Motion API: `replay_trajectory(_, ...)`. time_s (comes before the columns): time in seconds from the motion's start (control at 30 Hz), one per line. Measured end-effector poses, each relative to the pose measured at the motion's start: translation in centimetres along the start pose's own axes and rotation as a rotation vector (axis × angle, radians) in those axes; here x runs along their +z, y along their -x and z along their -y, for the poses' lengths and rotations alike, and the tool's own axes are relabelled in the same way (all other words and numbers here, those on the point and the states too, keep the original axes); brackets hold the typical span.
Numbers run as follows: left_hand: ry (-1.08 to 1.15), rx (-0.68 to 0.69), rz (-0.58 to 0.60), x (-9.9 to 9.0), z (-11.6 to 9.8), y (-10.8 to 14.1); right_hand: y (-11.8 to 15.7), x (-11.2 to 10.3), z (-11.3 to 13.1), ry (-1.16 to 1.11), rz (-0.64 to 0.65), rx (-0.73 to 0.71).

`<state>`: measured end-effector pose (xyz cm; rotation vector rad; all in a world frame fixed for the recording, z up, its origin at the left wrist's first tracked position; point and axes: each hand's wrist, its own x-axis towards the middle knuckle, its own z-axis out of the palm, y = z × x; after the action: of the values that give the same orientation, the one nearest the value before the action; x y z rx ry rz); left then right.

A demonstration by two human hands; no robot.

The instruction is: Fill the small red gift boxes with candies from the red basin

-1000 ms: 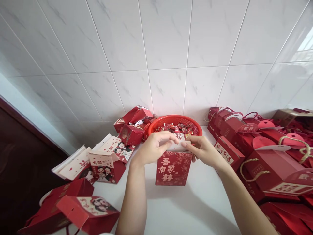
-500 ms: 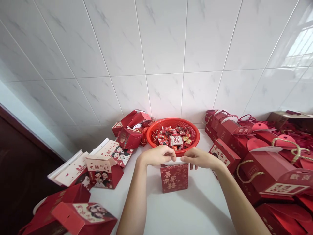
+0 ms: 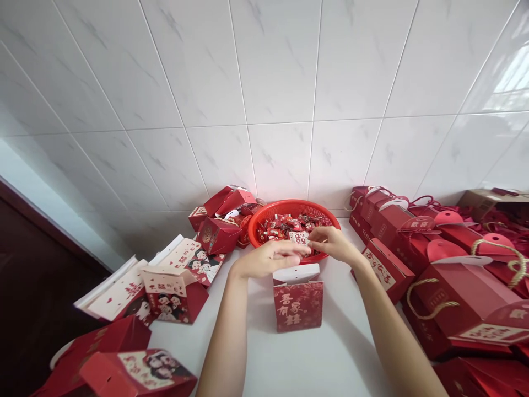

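Note:
A small red gift box [image 3: 298, 306] with gold Chinese characters stands upright on the white table, its white inner flap [image 3: 301, 272] raised at the back. My left hand [image 3: 275, 257] hovers just above that flap, fingers stretched out, holding nothing. Over the near right side of a red plastic basket [image 3: 253, 238] is my right hand [image 3: 335, 245], its fingers bent and a little apart beside the candies. Several wrapped candies [image 3: 285, 223] fill the basket, mostly red. A white packet with red print [image 3: 299, 237] lies near my right fingertips; I cannot make out whether they touch it.
Several red boxes with rope handles [image 3: 467, 298] are piled on the right. Smaller printed boxes [image 3: 176, 295] and pale-topped cartons [image 3: 119, 292] stand on the left. A brown cardboard box [image 3: 479, 204] sits at the back right. The tiled wall [image 3: 276, 154] rises behind the basket.
Both hands have let go of the gift box's top. My right hand has moved forward over the basket; my left has lifted slightly and straightened its fingers. The white flap now shows.

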<state>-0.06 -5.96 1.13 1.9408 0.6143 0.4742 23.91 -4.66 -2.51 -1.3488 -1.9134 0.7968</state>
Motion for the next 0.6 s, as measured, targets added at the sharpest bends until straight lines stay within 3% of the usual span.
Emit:
replay_trajectory(0.1, 0.05, 0.026, -0.231, -0.5, 0.8, -0.4, -2.0, 0.9, -0.1, 0.258, 0.114, 0.166)
replay_trajectory(0.2, -0.109, -0.067, -0.304, -1.5, 2.2, -1.2, -3.2, 1.6, 0.3, 0.471, 0.225, 0.291)
replay_trajectory(0.3, -0.366, -0.275, -0.15, -2.2, 3.6, -3.0, -3.8, 2.1, 0.8, 0.571, 0.275, 0.297)
replay_trajectory(0.43, -0.585, -0.527, 0.101, -1.9, 5.0, -6.2, -4.0, 2.6, 0.5, 0.58, 0.242, 0.3)
replay_trajectory(0.53, -0.616, -0.596, 0.112, -1.3, 5.4, -7.9, -4.3, 2.7, -0.7, 0.506, 0.148, 0.31)
replay_trajectory(0.6, -0.636, -0.617, 0.092, -1.0, 5.5, -8.4, -4.5, 2.8, -1.7, 0.316, 0.058, 0.328)
